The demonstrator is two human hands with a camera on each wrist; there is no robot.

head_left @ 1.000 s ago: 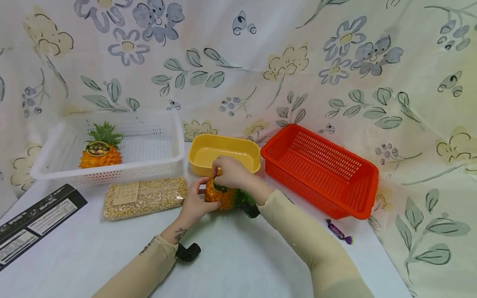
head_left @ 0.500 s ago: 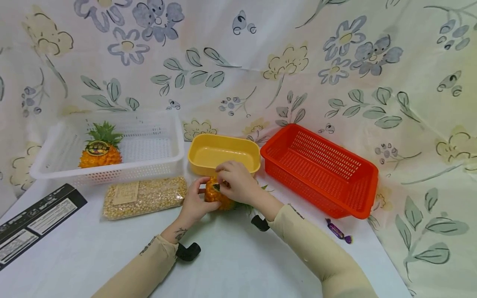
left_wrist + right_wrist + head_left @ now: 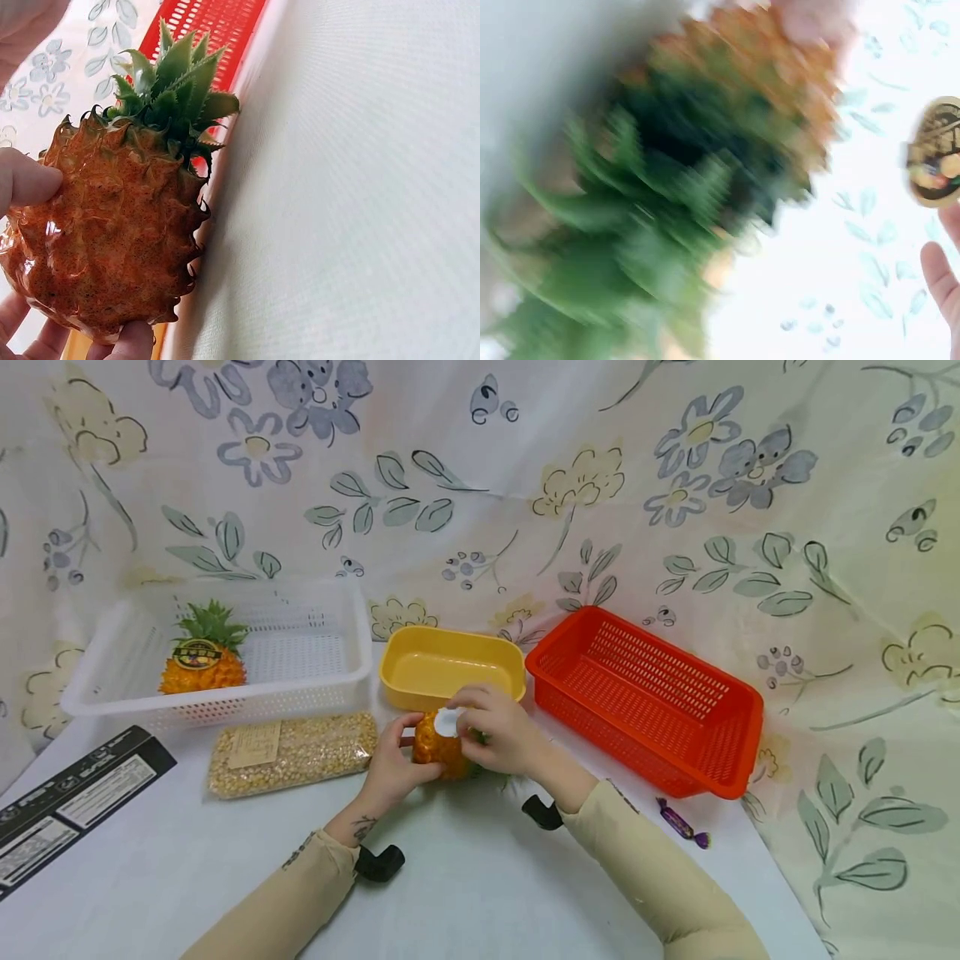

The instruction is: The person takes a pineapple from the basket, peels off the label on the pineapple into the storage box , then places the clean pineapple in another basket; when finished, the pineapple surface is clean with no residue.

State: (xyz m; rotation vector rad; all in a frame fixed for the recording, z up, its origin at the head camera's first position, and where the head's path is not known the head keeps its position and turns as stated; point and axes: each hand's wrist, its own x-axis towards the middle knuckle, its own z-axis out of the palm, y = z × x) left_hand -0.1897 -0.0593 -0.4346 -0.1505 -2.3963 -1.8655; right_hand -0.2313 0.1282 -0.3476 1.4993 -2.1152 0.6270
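Observation:
A small pineapple (image 3: pixel 435 752) lies on its side on the white table, leafy crown pointing right in the head view. My left hand (image 3: pixel 395 760) grips its base end, thumb on the near side. In the left wrist view the pineapple's glossy orange skin (image 3: pixel 105 232) and green crown (image 3: pixel 176 90) show plainly. My right hand (image 3: pixel 501 733) pinches a round label (image 3: pixel 448 722) just above the fruit, white back facing the head camera. The right wrist view shows the label's black and gold face (image 3: pixel 939 157), apart from the blurred pineapple (image 3: pixel 742 82).
A yellow tub (image 3: pixel 450 662) stands right behind the hands. A red basket (image 3: pixel 645 752) is at right, with a purple-wrapped candy (image 3: pixel 682 823) in front. At left are a white basket (image 3: pixel 352 681) holding another labelled pineapple (image 3: pixel 202 672), a grain bag (image 3: pixel 315 756) and a black box (image 3: pixel 82 806).
The right hand has moved slightly right and peeled the label away from the pineapple, so its white back now shows. The left hand keeps its hold in the same place.

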